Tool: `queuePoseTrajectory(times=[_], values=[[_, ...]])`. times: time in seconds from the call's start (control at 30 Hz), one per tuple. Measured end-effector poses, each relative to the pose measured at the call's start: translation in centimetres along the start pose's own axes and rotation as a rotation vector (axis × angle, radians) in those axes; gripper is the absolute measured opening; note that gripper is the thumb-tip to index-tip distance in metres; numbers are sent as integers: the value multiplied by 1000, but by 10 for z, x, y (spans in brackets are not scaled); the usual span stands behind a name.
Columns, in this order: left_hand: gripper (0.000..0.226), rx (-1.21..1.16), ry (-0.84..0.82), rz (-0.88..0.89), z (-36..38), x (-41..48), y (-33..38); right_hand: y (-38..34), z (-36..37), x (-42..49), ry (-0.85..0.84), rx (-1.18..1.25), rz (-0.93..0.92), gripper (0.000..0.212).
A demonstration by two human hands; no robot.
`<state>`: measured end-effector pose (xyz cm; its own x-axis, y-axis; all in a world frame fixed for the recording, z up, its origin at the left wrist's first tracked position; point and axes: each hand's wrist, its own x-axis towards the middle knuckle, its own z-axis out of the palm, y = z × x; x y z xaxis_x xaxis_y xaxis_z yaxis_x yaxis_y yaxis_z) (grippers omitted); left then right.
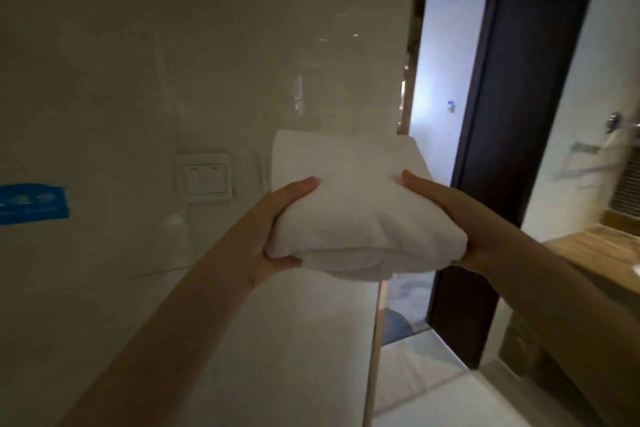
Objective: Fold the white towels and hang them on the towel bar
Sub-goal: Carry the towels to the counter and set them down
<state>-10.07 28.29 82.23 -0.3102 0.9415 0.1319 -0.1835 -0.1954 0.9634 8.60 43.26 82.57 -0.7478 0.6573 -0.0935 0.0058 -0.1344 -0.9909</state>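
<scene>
A folded white towel is held out in front of me at chest height, thick and several layers deep. My left hand grips its left side, thumb on top and fingers underneath. My right hand grips its right side the same way. Both arms are stretched forward. No towel bar can be made out in this view.
A glossy pale wall faces me, with a white light switch and a blue sticker on it. A dark door frame and an open doorway stand to the right. A wooden counter sits at far right.
</scene>
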Motion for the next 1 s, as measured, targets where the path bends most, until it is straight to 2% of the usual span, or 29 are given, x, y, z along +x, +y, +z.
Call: queuePoseTrajectory(times=[0.1,0.13,0.2,0.27,0.33,0.4,0.5,0.53,0.6,0.67,0.7,0.8,0.87,0.97,1.0], values=[[13,-27,-112,7,27,22,-17,-2,-35,-20,97,47,-76,63],[22,8,-120,34,38,31,-23,-2,-48,-28,142,61,-82,57],[48,-90,-137,14,60,43,-30,-3,-70,-45,193,86,-89,50],[43,-70,-203,13,83,58,-39,-3,-91,-59,231,91,-91,45],[30,-121,-252,-90,105,74,-49,-3,-108,-76,290,83,-75,42],[36,-103,-286,-139,124,90,-57,-2,-121,-90,367,85,-89,45],[68,-123,-352,-221,148,106,-63,1,-140,-106,501,51,-107,58],[67,-139,-377,-230,155,112,-65,2,-143,-111,522,61,-108,63],[44,-114,-461,-225,171,121,-68,5,-151,-122,589,79,-109,72],[22,-133,-572,-263,183,131,-68,6,-154,-134,681,96,-117,70],[24,-116,-602,-252,187,137,-71,7,-155,-140,728,100,-118,68],[53,-78,-707,-253,205,146,-74,10,-152,-155,851,114,-134,68],[63,-88,-795,-362,215,152,-77,13,-146,-163,932,117,-133,71],[85,-63,-889,-409,226,151,-79,19,-133,-176,1059,119,-147,81],[84,-62,-941,-414,229,150,-79,21,-128,-181,1108,135,-156,85]])
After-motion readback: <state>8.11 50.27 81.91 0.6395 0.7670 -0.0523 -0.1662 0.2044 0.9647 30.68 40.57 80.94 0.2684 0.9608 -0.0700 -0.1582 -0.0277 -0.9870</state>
